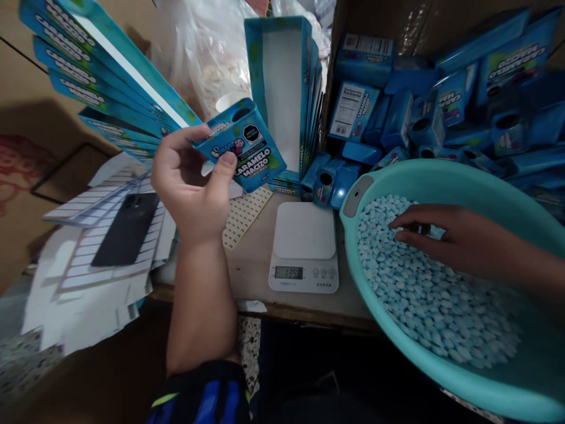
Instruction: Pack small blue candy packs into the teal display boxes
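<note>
My left hand [198,182] grips a small blue candy box [247,150] labelled "Caramelo Macizo", thumb on its front and fingers behind. The box is tilted, with a dark oval hole in its top, above the table and behind the scale. My right hand [441,235] is inside a turquoise plastic basin [357,277], just over a heap of pale blue and white candies [424,300]. Its fingers are loosely curled, with a small gap between thumb and fingertips; no candy shows between them. A white kitchen scale [304,232] with a lit display stands between my hands, its plate bare.
Many small blue boxes [353,109] fill a cardboard carton at the back right. Nested blue display trays [282,88] stand behind the scale, more [110,76] at left. A dark phone [126,229] lies on papers [83,259]. A sticker sheet [247,215] is beside the scale.
</note>
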The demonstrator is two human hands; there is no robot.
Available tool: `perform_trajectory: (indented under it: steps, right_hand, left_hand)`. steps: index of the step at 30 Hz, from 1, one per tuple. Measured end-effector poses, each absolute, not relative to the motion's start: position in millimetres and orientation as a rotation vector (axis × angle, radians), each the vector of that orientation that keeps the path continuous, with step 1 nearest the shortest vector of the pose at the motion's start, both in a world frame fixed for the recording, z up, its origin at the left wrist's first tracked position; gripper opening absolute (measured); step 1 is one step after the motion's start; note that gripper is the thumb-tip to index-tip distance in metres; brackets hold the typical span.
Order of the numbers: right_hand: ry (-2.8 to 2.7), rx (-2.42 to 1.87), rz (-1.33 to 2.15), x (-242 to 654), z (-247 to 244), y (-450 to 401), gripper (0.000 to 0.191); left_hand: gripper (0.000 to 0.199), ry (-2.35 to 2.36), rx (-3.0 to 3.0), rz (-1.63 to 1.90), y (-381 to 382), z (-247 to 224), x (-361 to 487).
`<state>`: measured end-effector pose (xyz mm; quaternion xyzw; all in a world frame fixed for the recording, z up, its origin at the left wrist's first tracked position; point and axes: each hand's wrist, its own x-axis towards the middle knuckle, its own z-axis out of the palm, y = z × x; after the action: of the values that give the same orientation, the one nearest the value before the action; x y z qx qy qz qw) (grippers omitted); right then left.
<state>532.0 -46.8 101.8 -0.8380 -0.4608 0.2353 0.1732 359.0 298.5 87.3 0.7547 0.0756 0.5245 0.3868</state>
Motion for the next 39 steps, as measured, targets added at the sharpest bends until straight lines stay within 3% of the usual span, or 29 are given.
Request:
perform_trajectory:
  steps: [10,24,28,36,39]
  right_hand:
    - [-1.311,-2.364,0.710,534,98,-49,0.049]
    - [-1.552,-2.426,1.076,537,81,-62,0.066]
    - [-1.597,-2.436,1.073,536,84,-58,0.066]
    - [-1.594,-2.450,1.207,532,95,-49,0.044]
    - [-1.612,-2.442,1.147,532,93,-50,0.042]
  left_hand:
    - [0.037,0.002,1.762,1.397,294,91,364]
    - [0.038,0.100,2.065,0.206,276,100,349]
    - [0.049,0.043,2.003,0.229,283,103,346]
    - [0.082,0.057,2.131,0.122,288,105,344]
    - [0.085,0.072,2.154,0.066,286,101,347]
